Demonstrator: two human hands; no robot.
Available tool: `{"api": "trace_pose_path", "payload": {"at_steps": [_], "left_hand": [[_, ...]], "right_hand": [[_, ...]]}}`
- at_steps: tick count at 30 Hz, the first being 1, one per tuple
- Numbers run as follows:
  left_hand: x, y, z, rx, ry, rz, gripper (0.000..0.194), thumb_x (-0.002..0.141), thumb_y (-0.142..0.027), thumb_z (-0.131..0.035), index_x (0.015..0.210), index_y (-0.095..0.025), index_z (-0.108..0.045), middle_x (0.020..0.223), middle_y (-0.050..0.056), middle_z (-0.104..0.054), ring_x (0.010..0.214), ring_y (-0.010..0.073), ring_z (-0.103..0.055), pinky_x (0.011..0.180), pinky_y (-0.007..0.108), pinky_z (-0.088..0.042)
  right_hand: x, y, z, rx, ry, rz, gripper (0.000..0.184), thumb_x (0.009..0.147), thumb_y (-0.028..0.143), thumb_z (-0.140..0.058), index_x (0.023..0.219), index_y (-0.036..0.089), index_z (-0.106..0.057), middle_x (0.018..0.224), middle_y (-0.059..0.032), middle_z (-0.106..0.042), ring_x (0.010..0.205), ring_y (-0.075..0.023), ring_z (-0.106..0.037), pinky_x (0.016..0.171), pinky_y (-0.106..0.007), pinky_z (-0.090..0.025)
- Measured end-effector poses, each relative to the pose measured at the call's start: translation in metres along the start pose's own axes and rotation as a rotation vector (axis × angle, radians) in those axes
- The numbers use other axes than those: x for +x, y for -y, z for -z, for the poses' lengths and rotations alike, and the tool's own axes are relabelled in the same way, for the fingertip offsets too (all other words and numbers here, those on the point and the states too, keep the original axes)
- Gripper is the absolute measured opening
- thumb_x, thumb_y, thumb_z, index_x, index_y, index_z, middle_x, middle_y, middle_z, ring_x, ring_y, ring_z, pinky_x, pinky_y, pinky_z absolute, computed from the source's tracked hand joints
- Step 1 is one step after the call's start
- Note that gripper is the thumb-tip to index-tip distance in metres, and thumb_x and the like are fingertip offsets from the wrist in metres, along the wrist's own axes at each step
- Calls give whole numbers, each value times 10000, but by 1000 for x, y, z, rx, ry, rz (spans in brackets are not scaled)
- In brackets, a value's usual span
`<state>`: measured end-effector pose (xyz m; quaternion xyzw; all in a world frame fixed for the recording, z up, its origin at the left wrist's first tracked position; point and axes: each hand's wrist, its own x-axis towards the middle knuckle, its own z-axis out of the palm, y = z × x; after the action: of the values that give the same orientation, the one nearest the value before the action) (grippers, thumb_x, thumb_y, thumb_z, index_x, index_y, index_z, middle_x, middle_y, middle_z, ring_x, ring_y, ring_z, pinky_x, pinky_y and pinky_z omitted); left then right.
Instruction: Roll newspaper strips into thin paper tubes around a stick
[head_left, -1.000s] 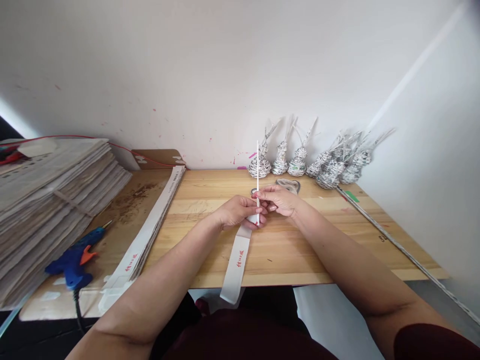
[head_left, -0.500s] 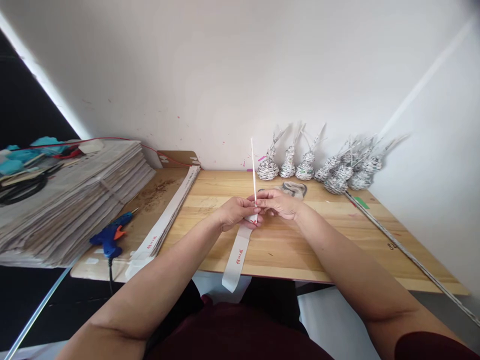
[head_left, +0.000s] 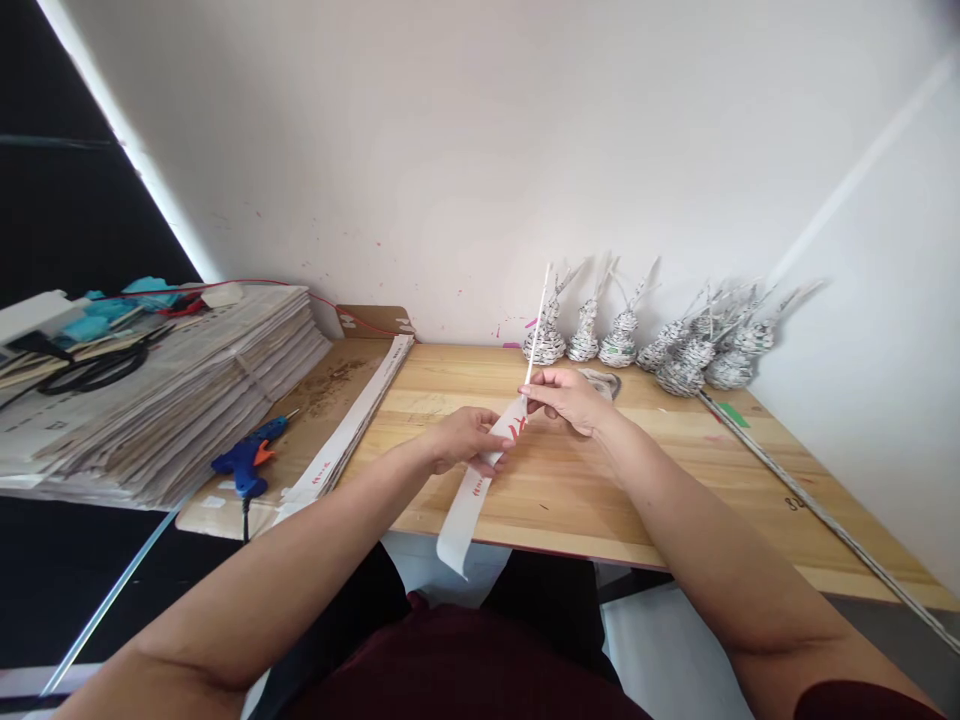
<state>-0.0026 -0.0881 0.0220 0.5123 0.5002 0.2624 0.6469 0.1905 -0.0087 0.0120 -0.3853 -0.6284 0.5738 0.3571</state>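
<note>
Fingers of the left hand (head_left: 463, 438) are clamped on one white paper strip (head_left: 457, 528), which slants over the wooden table (head_left: 577, 500), its lower end past the front edge. Those of the right hand (head_left: 570, 400) pinch one thin white stick (head_left: 537, 335), tilted upward at the strip's upper end. Behind, three woven figures (head_left: 583, 343) stand in a row; right of them, a clump of figures (head_left: 681, 370) overlaps too much to count surely. One blue glue gun (head_left: 244, 465) lies at left.

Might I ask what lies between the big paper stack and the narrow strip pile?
The head view shows a blue glue gun there, on a brown board.
</note>
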Motion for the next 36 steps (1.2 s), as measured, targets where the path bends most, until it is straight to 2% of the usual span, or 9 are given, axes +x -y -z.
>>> {"api": "trace_pose_path", "payload": {"at_steps": [3,8,13,17,21,24,28,30,36], "left_hand": [[-20,-4,32,138,117,97,406,614,-331,-802,941,-147,-649,640,6,-614,596,128,-601,581,247,-516],[-51,-26,117,442,-27,222,435,615,-225,-792,1030,-175,-672,696,5,-648,594,126,-589,505,186,-456],[-51,-58,193,772,-360,194,302,587,-13,-731,853,-152,-700,609,-63,-602,548,86,-526,466,127,-362],[-30,-73,216,854,-759,-108,163,673,11,-655,676,-152,-655,658,-36,-572,904,159,-577,791,185,-428],[-9,-69,192,974,-922,-406,292,783,0,-543,999,-155,-663,1234,77,-561,1353,327,-270,1111,490,-155],[7,-55,140,954,-822,-512,376,811,-55,-538,1156,-176,-626,1441,71,-415,1372,304,-251,1135,457,-140],[29,-21,50,512,-365,-371,260,821,-315,-626,1018,-166,-709,977,90,-690,901,214,-627,871,376,-493],[40,-4,15,-3,-147,-195,325,781,-305,-684,1074,-164,-690,927,76,-691,757,150,-634,747,312,-533],[64,14,-14,-709,-276,-246,220,700,-208,-772,877,-96,-706,788,63,-685,644,79,-619,589,160,-505]], "right_hand": [[4,0,6,88,-121,14,262,672,336,-768,749,146,-606,642,-53,-664,562,-116,-616,363,-153,-295],[12,-4,8,261,-322,37,296,605,326,-807,725,165,-590,646,-34,-642,602,-143,-640,363,-166,-347],[19,-17,0,319,-366,-28,320,600,364,-807,699,168,-575,588,-23,-627,525,-111,-582,365,-173,-341],[20,-23,-12,478,-341,-108,243,617,237,-809,675,164,-584,615,-30,-647,565,-111,-597,433,-182,-449],[20,-23,-15,631,-373,-165,174,655,95,-764,674,160,-603,650,-48,-672,621,-133,-639,528,-208,-557],[20,-23,-15,655,-403,-174,162,673,68,-744,681,157,-609,685,-52,-688,645,-132,-656,554,-196,-579],[19,-22,-19,695,-416,-160,139,678,67,-734,689,145,-619,691,-47,-695,654,-128,-671,561,-175,-579],[16,-21,-23,711,-405,-141,132,668,74,-738,693,137,-625,686,-45,-696,657,-132,-678,568,-174,-577],[10,-19,-35,641,-340,-149,118,653,105,-742,693,137,-636,641,-28,-685,561,-109,-641,500,-170,-543]]}}
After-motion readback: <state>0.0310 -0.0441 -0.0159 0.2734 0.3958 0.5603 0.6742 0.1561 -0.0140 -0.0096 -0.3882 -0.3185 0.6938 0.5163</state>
